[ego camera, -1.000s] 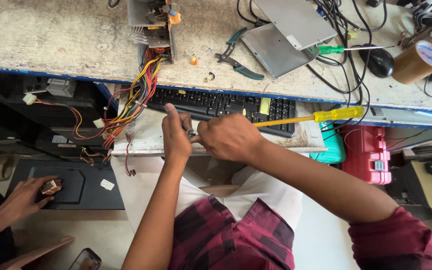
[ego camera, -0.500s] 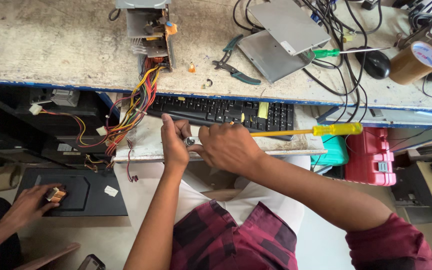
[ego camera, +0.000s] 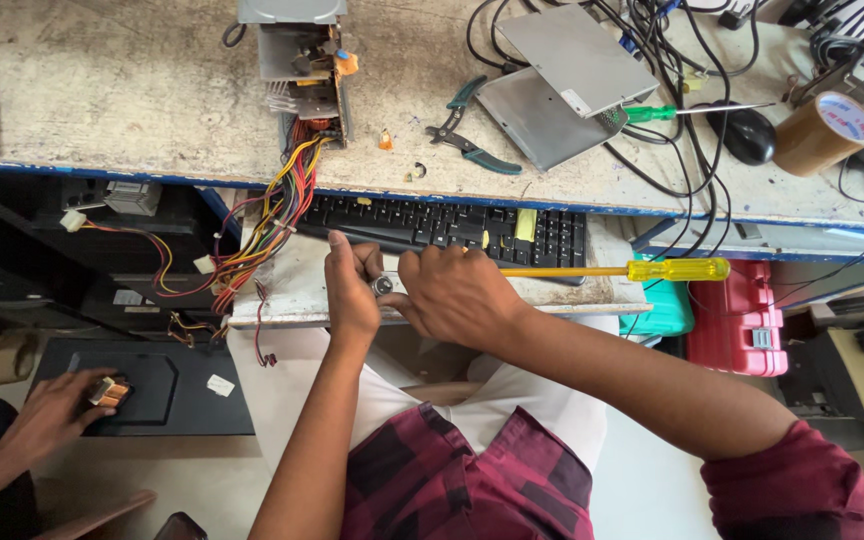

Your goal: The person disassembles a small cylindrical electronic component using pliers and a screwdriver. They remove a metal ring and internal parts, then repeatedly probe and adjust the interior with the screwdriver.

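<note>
My left hand (ego camera: 350, 290) and my right hand (ego camera: 455, 296) meet over the pull-out shelf (ego camera: 292, 285), both closed around a small round metal part (ego camera: 382, 285) between the fingertips. What the part is cannot be made out. A black keyboard (ego camera: 452, 224) lies just beyond my hands on the shelf. A yellow-handled screwdriver (ego camera: 652, 270) rests along the shelf to the right of my right hand, untouched. A bundle of coloured wires (ego camera: 262, 225) hangs from an open power supply box (ego camera: 297, 50) to the left of my left hand.
On the worn workbench (ego camera: 132, 90) lie teal-handled pliers (ego camera: 472, 135), grey metal drive cases (ego camera: 552, 75), a green screwdriver (ego camera: 672, 112), a black mouse (ego camera: 747, 132), brown tape roll (ego camera: 822, 130) and tangled cables. Red case (ego camera: 742, 320) at right. Another person's hand (ego camera: 57, 415) rests on a black panel (ego camera: 152, 390) at lower left.
The view has shifted slightly; my hands stay together on the small part, with fingers turning a little. The other person's hand at lower left has moved a bit to the right.
</note>
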`<state>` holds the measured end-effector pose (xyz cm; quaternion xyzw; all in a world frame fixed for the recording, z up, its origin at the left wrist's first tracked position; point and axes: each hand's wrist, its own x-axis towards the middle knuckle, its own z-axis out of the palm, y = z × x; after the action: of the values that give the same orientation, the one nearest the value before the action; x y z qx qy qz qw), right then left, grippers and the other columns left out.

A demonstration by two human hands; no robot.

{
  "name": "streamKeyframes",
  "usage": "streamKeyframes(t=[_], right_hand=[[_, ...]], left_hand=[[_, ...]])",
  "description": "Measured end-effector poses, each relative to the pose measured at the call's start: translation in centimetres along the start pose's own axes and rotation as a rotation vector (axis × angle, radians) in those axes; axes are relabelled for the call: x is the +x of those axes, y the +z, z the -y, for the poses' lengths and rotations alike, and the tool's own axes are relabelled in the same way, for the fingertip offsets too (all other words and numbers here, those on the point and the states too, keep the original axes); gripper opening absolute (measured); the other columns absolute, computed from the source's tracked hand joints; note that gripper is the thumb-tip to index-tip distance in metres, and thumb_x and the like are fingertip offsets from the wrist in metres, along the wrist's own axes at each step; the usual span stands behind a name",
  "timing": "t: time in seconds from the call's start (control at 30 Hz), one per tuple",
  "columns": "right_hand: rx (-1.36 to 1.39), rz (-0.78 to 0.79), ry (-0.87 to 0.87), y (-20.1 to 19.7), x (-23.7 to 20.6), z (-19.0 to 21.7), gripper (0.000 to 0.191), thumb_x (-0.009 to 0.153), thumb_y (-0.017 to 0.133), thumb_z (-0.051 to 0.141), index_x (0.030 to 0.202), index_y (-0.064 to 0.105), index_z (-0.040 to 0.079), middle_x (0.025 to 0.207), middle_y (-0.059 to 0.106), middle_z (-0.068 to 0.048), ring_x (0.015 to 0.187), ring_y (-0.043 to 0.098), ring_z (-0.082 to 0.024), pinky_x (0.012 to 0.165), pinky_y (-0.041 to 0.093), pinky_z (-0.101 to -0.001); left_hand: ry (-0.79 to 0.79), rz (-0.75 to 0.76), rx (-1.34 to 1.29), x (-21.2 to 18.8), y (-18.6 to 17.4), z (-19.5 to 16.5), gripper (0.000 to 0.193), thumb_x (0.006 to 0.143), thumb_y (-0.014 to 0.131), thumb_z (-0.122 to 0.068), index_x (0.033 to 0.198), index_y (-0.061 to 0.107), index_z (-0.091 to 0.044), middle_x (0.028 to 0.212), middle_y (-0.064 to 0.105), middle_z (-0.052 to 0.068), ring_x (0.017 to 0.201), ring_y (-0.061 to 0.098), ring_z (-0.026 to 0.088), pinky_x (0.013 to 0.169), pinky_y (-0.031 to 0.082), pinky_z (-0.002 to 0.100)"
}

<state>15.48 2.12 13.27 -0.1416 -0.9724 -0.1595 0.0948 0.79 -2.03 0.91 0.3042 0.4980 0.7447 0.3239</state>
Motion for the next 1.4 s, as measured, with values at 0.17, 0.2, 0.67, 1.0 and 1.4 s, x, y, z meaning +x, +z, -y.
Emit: streamKeyframes(t=[0.17, 0.2, 0.67, 1.0, 1.4], right_hand=[[0.006, -0.039, 0.025, 0.1, -0.1, 0.1, 0.053, 0.094, 0.057, 0.058, 0.081, 0.057, 0.007, 0.064, 0.060, -0.009, 0.052, 0.063, -0.023, 0.045, 0.050, -0.0357], [0.001, -0.033, 0.021, 0.1, -0.2, 0.1, 0.053, 0.095, 0.057, 0.058, 0.081, 0.057, 0.006, 0.063, 0.060, -0.009, 0.052, 0.063, -0.024, 0.045, 0.050, -0.0358], [-0.027, -0.068, 0.046, 0.6, -0.7, 0.5, 0.050, 0.095, 0.059, 0.054, 0.081, 0.055, 0.006, 0.065, 0.059, -0.008, 0.053, 0.063, -0.022, 0.042, 0.049, -0.0344], [0.012, -0.019, 0.071, 0.5, -0.8, 1.3, 0.044, 0.099, 0.058, 0.046, 0.082, 0.059, 0.006, 0.064, 0.063, -0.010, 0.051, 0.064, -0.023, 0.042, 0.050, -0.0354], [0.357, 0.174, 0.120, -0.4, -0.7, 0.3, 0.026, 0.091, 0.060, 0.028, 0.084, 0.060, 0.003, 0.064, 0.069, -0.017, 0.054, 0.068, -0.035, 0.048, 0.052, -0.0471]], left_hand=[[-0.024, -0.027, -0.047, 0.0, 0.1, 0.3, 0.073, 0.104, 0.027, -0.067, 0.062, 0.034, -0.008, 0.059, 0.032, -0.002, 0.054, 0.029, 0.011, 0.048, 0.022, 0.031], [-0.047, -0.030, -0.068, 0.1, 0.1, 0.4, 0.072, 0.103, 0.027, -0.066, 0.062, 0.035, -0.008, 0.059, 0.032, -0.001, 0.054, 0.030, 0.011, 0.048, 0.023, 0.032], [0.027, -0.009, 0.001, 0.1, 0.1, 0.4, 0.074, 0.105, 0.024, -0.066, 0.062, 0.032, -0.007, 0.059, 0.031, -0.001, 0.055, 0.028, 0.012, 0.051, 0.022, 0.032], [0.068, -0.012, 0.119, -0.5, 0.6, -1.3, 0.074, 0.106, 0.020, -0.063, 0.060, 0.028, -0.006, 0.054, 0.028, 0.001, 0.054, 0.027, 0.013, 0.053, 0.022, 0.035], [0.149, 0.049, 0.359, -1.0, 1.2, -2.9, 0.075, 0.106, 0.018, -0.062, 0.062, 0.029, -0.002, 0.055, 0.026, 0.005, 0.055, 0.028, 0.019, 0.055, 0.024, 0.039]])
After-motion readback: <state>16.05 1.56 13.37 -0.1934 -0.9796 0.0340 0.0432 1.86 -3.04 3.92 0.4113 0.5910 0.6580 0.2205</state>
